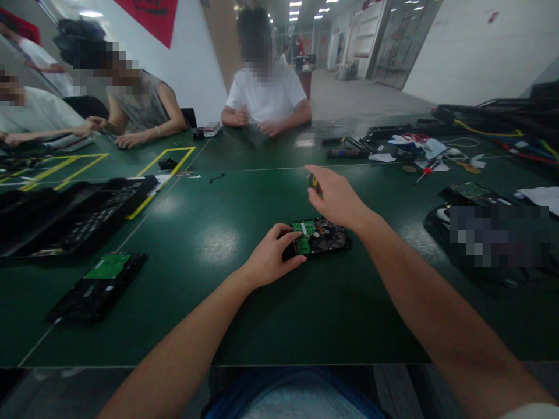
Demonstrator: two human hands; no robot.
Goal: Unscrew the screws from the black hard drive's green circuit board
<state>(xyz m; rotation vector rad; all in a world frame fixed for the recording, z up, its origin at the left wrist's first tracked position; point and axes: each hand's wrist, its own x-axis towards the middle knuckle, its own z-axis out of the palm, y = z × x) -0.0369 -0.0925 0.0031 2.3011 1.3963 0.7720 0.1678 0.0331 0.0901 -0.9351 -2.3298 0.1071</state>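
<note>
A black hard drive (325,235) with a green circuit board (302,237) on top lies on the green table (209,233) in front of me. My left hand (273,256) grips its left end, fingers curled around the edge by the green board. My right hand (334,198) hovers just above and behind the drive, closed around a small dark tool with a yellowish band (313,183), probably a screwdriver handle; its tip is hidden.
A second drive with a green board (98,285) lies at front left, black trays (70,212) behind it. Tools, cables and a red screwdriver (425,170) clutter the right side. Three people sit across the table at left and centre, hands on it.
</note>
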